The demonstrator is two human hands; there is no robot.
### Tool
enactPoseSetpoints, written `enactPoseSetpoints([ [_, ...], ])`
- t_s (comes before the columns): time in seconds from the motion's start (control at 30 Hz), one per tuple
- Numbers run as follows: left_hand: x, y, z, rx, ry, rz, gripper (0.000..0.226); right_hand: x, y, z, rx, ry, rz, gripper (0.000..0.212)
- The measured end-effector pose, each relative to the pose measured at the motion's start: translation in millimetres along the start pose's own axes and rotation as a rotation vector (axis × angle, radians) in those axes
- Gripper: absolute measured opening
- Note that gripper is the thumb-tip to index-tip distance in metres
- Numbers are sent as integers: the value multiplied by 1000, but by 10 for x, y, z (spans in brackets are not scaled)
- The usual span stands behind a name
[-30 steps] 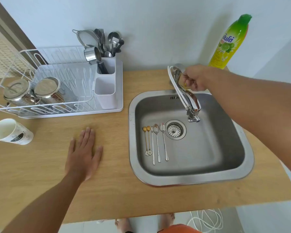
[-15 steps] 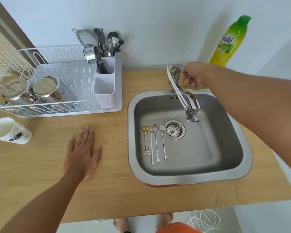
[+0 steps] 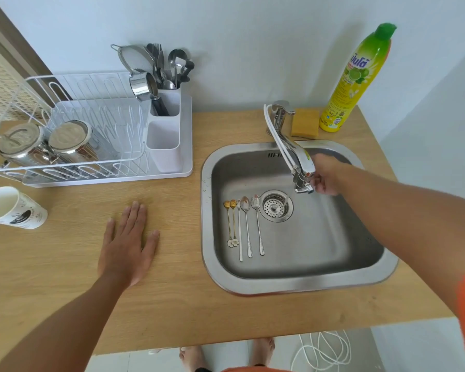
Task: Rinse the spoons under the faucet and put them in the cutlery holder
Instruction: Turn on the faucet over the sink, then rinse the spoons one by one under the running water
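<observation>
Right hand (image 3: 326,178) reaches over the sink (image 3: 381,267), fingers curled at the faucet (image 3: 293,151) spout tip; whether they actually grip it is unclear. Left hand (image 3: 128,245) lies flat, fingers spread, on the wooden counter (image 3: 172,304), holding nothing. Five spoons (image 3: 243,224) lie side by side on the sink floor, left of the drain (image 3: 275,206). White cutlery holder (image 3: 164,130) stands on the dish rack (image 3: 73,135) edge, well apart. Sponge (image 3: 305,126) and detergent bottle (image 3: 356,81) sit behind the faucet.

There are 5 spoons (image 3: 244,226) in 1 sink (image 3: 306,284): 2 gold ones and 3 silver ones. There is 1 faucet (image 3: 290,146), 1 cutlery holder (image 3: 164,146), 1 dish rack (image 3: 73,135) with 2 shiny pots (image 3: 46,143), 1 cup (image 3: 14,208), 1 yellow sponge (image 3: 305,126), 1 soap bottle (image 3: 356,81) and 2 hands (image 3: 128,247).
</observation>
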State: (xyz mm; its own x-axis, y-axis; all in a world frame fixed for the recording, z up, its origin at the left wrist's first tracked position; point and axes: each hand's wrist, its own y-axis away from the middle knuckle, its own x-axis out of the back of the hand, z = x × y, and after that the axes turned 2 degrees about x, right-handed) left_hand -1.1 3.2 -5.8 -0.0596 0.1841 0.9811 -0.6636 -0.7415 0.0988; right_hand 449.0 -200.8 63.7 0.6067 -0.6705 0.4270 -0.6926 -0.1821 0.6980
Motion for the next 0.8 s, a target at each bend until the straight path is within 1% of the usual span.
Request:
enactPoseSetpoints([
  [0.13,-13,4,-12,4,3,3,77,-51,-53,414,-61,-20,2,30],
  [0.23,-25,-4,-18,0,2,0,76,-85,-89,668,-95,-15,-15,24],
  [0.37,-33,-6,-31,5,3,8,75,-133,-101,945,-63,-30,-61,21],
  [0.6,-39,-8,-23,15,7,19,77,-292,15,1236,-70,-31,-127,18],
  [0.8,-32,-3,-12,16,29,28,77,-517,158,1374,-104,-17,-154,20],
])
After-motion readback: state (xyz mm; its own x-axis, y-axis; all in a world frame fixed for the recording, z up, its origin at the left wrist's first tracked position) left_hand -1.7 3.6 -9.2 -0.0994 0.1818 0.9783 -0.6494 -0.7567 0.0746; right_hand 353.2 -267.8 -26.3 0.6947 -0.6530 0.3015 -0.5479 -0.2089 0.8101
